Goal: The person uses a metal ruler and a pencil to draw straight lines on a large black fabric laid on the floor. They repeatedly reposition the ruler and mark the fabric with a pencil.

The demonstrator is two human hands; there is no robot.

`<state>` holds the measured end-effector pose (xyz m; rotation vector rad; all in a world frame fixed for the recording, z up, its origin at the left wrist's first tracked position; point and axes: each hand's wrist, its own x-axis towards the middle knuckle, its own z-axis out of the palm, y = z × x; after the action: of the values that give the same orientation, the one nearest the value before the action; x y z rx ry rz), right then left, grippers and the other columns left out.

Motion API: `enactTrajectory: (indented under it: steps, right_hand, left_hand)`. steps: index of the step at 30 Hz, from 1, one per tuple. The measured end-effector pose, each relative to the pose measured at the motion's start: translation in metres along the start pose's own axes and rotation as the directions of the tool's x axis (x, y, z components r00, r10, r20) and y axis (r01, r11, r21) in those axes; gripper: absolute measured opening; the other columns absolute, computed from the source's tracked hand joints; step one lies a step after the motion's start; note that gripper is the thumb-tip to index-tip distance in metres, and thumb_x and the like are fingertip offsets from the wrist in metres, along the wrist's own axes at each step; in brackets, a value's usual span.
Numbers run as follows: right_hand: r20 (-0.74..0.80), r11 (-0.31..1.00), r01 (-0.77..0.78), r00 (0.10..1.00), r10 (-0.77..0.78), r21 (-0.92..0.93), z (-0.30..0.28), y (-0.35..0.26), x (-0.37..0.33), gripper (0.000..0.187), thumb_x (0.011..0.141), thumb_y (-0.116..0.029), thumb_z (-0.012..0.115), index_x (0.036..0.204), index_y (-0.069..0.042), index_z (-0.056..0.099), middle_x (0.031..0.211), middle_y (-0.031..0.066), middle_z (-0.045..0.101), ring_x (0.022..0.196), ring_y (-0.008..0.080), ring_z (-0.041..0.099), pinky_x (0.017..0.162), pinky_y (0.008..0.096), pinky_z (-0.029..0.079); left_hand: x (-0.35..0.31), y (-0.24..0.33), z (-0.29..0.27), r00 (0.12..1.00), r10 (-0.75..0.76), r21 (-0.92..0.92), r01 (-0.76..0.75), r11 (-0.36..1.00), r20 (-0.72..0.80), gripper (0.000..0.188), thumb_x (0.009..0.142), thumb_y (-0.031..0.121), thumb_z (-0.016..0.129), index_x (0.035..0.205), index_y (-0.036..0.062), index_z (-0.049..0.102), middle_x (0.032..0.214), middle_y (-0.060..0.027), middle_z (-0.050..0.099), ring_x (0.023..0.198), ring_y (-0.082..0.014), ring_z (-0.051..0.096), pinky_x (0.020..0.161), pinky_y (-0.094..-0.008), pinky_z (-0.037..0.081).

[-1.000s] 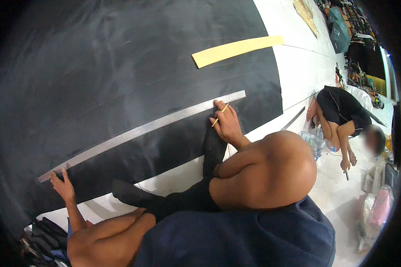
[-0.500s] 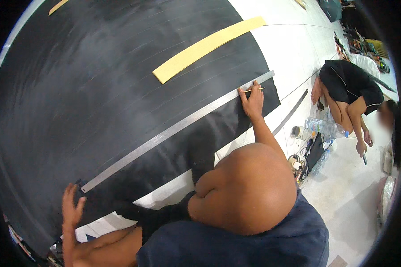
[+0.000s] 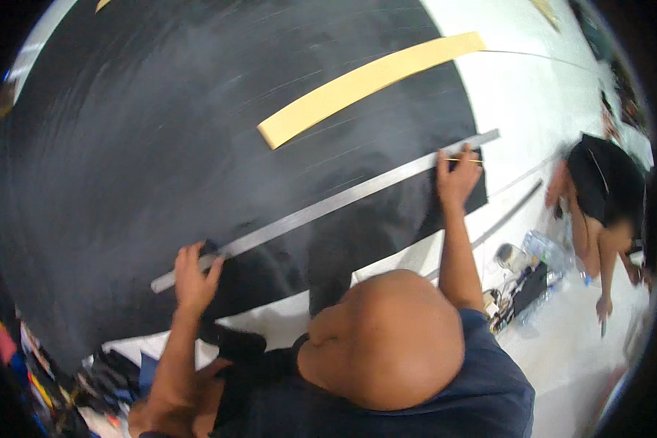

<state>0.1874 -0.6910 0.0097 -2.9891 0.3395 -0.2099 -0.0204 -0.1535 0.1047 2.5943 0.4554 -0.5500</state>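
Note:
A long grey metal ruler [image 3: 328,209] lies slantwise across a large black sheet [image 3: 124,160] on the floor. My left hand [image 3: 195,285] reaches over the ruler near its left end, fingers and thumb curled around a small dark object [image 3: 210,247] whose kind I cannot make out. Near the other end, my right hand [image 3: 458,181] rests its fingertips on the ruler's near edge. A thin yellowish stick [image 3: 469,160] is pinched between those fingers. Beyond the ruler, a long pale yellow strip [image 3: 365,84] lies on the sheet. Faint scratched lines cross the black surface.
My bent knee [image 3: 401,343] is close in front. At the right, another person [image 3: 609,182] crouches on the white floor, holding a thin object. Between us are plastic bottles [image 3: 551,252], a jar [image 3: 515,257], cables and a dark strip [image 3: 507,212]. Clutter [image 3: 109,379] lies lower left.
My left hand has moved rightward from beyond the ruler's left end onto the ruler, carrying the small dark object along. My right hand keeps its place near the other end. The view has shifted.

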Motion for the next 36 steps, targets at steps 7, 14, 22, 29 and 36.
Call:
enactTrajectory:
  steps: [7, 14, 22, 29, 36]
  right_hand:
    - [-0.083, 0.99, -0.017, 0.996, 0.029, 0.137, 0.01, 0.013, 0.012, 0.065, 0.094, -0.044, 0.066, 0.131, 0.008, 0.054, 0.116, 0.024, 0.063, 0.111, 0.0405, 0.058, 0.098, 0.0478, 0.044]
    - [-0.109, 0.989, 0.007, 0.994, 0.01, 0.15, 0.016, 0.027, 0.021, 0.056, 0.097, -0.046, 0.062, 0.111, 0.008, 0.062, 0.138, 0.0259, 0.056, 0.127, 0.0423, 0.052, 0.106, 0.0478, 0.04]
    - [-0.13, 0.992, 0.014, 0.992, 0.002, 0.124, 0.018, 0.032, 0.02, 0.064, 0.097, -0.051, 0.06, 0.12, 0.008, 0.06, 0.139, 0.025, 0.056, 0.126, 0.0412, 0.054, 0.106, 0.0465, 0.04]
    - [-0.205, 0.975, 0.07, 0.979, -0.026, 0.211, 0.021, 0.027, 0.015, 0.074, 0.097, -0.053, 0.06, 0.127, 0.014, 0.051, 0.11, 0.0275, 0.058, 0.099, 0.0414, 0.059, 0.087, 0.0496, 0.047]
    - [-0.105, 0.991, -0.035, 0.993, 0.049, 0.129, 0.005, 0.031, 0.016, 0.061, 0.097, -0.042, 0.063, 0.124, 0.013, 0.055, 0.135, 0.0301, 0.057, 0.128, 0.0431, 0.053, 0.11, 0.0462, 0.039]
  left_hand:
    - [-0.033, -0.026, 0.081, 0.759, -0.439, -0.13, 0.433, 0.892, -0.481, 0.079, 0.085, 0.043, 0.076, 0.134, -0.0098, 0.044, 0.133, -0.0289, 0.046, 0.128, -0.0428, 0.043, 0.109, -0.0506, 0.034]
    - [-0.028, -0.028, 0.089, 0.741, -0.458, -0.196, 0.418, 0.887, -0.491, 0.081, 0.088, 0.039, 0.075, 0.141, -0.0097, 0.038, 0.141, -0.0287, 0.039, 0.132, -0.0423, 0.038, 0.114, -0.049, 0.029]
    - [-0.024, -0.034, 0.091, 0.736, -0.504, -0.346, 0.376, 0.86, -0.452, 0.09, 0.087, 0.047, 0.075, 0.143, -0.0097, 0.035, 0.152, -0.0293, 0.026, 0.144, -0.0458, 0.024, 0.12, -0.0554, 0.018]
    - [-0.025, -0.039, 0.1, 0.728, -0.477, -0.256, 0.403, 0.879, -0.492, 0.085, 0.089, 0.037, 0.075, 0.146, -0.008, 0.03, 0.153, -0.0281, 0.024, 0.145, -0.0433, 0.023, 0.12, -0.0491, 0.022]
    - [-0.018, -0.049, 0.104, 0.771, -0.411, -0.269, 0.316, 0.91, -0.486, 0.088, 0.087, 0.044, 0.076, 0.143, -0.0102, 0.036, 0.154, -0.0301, 0.027, 0.147, -0.0455, 0.019, 0.122, -0.0524, 0.013]
